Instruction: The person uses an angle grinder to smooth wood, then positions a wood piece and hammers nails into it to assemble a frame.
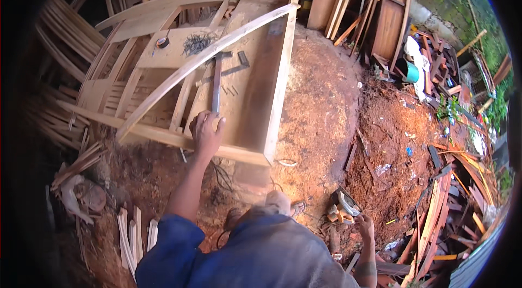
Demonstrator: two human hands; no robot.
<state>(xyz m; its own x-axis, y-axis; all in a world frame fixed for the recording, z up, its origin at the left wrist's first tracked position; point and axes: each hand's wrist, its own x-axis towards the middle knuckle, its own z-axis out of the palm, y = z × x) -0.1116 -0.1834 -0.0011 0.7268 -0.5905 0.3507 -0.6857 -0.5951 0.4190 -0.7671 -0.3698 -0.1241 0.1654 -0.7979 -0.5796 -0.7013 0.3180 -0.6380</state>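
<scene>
My left hand (206, 129) is closed round the lower end of a hammer (217, 84), whose long handle points away from me, its dark head at the far end. Beneath it is a large wooden frame (280, 81) with slats and panels, crossed by a diagonal wooden strip (179, 73). Beside the hammer head lies a dark metal square (236, 69), with several loose nails (230, 90) nearby. A heap of dark nails (198, 43) and a small round black-and-orange object (162, 42) rest farther left. My right hand (366, 227) is low at my right; its fingers are too small to read.
Wood offcuts (340, 214) lie on the ground by my right hand. A sawdust heap (391, 152) rises to the right, with scrap wood (435, 217) beyond it. Curved boards (70, 38) are stacked at left. Tall planks (391, 16) lean at the back, near a green bucket (409, 71).
</scene>
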